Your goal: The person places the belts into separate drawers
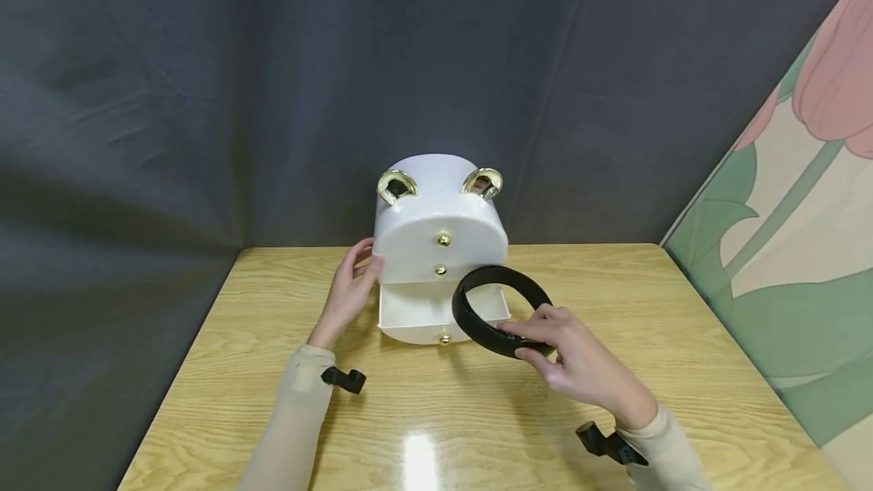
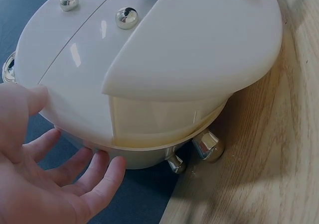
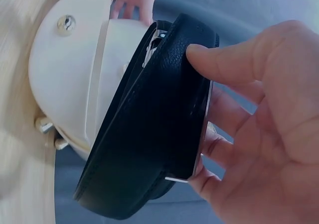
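A white rounded cabinet (image 1: 409,248) with small gold knobs stands on the table, its bottom drawer (image 1: 405,334) pulled out towards me. The part of the drawer's inside that shows is bare. My left hand (image 1: 349,295) touches the cabinet's left side; in the left wrist view the thumb lies by the front face and the loosely bent fingers along the side. In my right hand (image 1: 580,358) is a coiled black leather belt (image 1: 470,322), pinched between thumb and fingers near its metal buckle (image 3: 153,47). The belt hangs above the drawer's right part, hiding some of it.
Two gold rings (image 1: 397,186) sit on top of the cabinet like ears, and gold feet (image 2: 208,144) support it below. Behind the wooden table (image 1: 273,339) hangs a dark grey curtain (image 1: 423,51). A flower-patterned panel (image 1: 784,233) borders the right side.
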The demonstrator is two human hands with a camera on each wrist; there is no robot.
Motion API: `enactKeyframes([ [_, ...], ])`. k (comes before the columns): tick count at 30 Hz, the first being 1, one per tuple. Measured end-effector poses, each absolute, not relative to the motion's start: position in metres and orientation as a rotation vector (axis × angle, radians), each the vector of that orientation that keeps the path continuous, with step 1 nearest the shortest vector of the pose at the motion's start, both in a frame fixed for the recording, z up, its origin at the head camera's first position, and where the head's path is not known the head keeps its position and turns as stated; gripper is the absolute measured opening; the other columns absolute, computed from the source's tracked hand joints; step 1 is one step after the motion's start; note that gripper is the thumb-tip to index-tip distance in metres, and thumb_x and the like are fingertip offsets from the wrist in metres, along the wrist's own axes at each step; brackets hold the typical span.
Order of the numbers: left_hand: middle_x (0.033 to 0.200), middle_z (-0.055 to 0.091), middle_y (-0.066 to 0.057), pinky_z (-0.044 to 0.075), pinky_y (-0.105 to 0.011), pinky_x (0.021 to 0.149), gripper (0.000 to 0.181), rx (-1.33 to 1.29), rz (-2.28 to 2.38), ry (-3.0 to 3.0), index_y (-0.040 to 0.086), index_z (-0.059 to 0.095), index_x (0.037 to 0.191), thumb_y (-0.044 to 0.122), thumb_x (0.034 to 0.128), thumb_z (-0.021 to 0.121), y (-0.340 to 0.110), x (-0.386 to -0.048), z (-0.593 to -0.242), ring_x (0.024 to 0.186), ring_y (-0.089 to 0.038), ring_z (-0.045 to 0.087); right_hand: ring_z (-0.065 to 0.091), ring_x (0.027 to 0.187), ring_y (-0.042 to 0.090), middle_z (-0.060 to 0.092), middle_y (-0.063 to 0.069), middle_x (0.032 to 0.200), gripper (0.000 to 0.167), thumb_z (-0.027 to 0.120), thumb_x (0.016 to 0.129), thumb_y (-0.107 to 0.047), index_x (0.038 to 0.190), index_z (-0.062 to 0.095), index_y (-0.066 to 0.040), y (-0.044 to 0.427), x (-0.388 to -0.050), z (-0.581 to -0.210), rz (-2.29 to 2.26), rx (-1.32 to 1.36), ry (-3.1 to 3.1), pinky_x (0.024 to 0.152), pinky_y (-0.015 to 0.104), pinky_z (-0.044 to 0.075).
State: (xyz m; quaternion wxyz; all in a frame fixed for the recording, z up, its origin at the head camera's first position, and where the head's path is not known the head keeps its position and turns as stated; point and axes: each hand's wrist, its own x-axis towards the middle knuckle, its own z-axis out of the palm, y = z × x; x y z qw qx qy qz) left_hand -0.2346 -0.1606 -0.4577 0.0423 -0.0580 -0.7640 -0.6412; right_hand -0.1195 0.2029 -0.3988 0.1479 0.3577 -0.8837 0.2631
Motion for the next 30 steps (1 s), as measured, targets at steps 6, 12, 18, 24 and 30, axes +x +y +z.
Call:
enactKeyframes([
  [6, 0.163, 0.045, -0.02, 0.05, -0.058, 0.115, 0.055, -0.181, -1.964, -2.334, 0.013, 0.041, 0.162, 0.033, 0.1129, 0.055, -0.161, -0.236, -0.457, 0.144, -0.043, 0.052, 0.047, 0.083, -0.002, 0.073, -0.02, 0.1, 0.047, 0.084, 0.086, -0.003, 0.128, 0.079, -0.022, 0.193, -0.119, -0.398, 0.786, 1.063, -2.55, 0.071, 0.021, 0.042],
  [12, 0.163, 0.045, -0.02, 0.05, -0.057, 0.115, 0.055, -0.178, -1.971, -2.333, 0.013, 0.041, 0.162, 0.032, 0.113, 0.055, -0.162, -0.236, -0.458, 0.143, -0.044, 0.053, 0.048, 0.086, -0.001, 0.074, -0.022, 0.101, 0.047, 0.084, 0.084, -0.001, 0.125, 0.08, -0.021, 0.182, -0.119, -0.397, 0.791, 1.126, -2.517, 0.078, 0.025, 0.042],
  [18, 0.162, 0.046, -0.021, 0.051, -0.058, 0.112, 0.053, -0.187, -2.002, -2.311, 0.011, 0.042, 0.161, 0.028, 0.1129, 0.056, -0.161, -0.235, -0.456, 0.143, -0.044, 0.054, 0.049, 0.091, 0.0, 0.074, -0.021, 0.103, 0.047, 0.082, 0.087, -0.002, 0.128, 0.079, -0.024, 0.173, -0.12, -0.398, 0.804, 1.149, -2.532, 0.081, 0.027, 0.042],
  [24, 0.162, 0.046, -0.021, 0.051, -0.058, 0.112, 0.054, -0.193, -2.004, -2.313, 0.011, 0.042, 0.162, 0.029, 0.1129, 0.056, -0.16, -0.236, -0.456, 0.143, -0.043, 0.054, 0.051, 0.091, 0.002, 0.075, -0.016, 0.108, 0.042, 0.08, 0.091, -0.002, 0.13, 0.078, -0.018, 0.168, -0.125, -0.401, 0.903, 1.201, -2.533, 0.079, 0.024, 0.044],
  [30, 0.162, 0.046, -0.021, 0.051, -0.061, 0.112, 0.054, -0.177, -1.992, -2.324, 0.012, 0.041, 0.162, 0.03, 0.1132, 0.055, -0.161, -0.234, -0.457, 0.142, -0.043, 0.054, 0.049, 0.088, 0.004, 0.071, -0.016, 0.101, 0.038, 0.077, 0.094, -0.005, 0.13, 0.078, -0.017, 0.164, -0.127, -0.404, 0.973, 1.203, -2.573, 0.077, 0.024, 0.044],
])
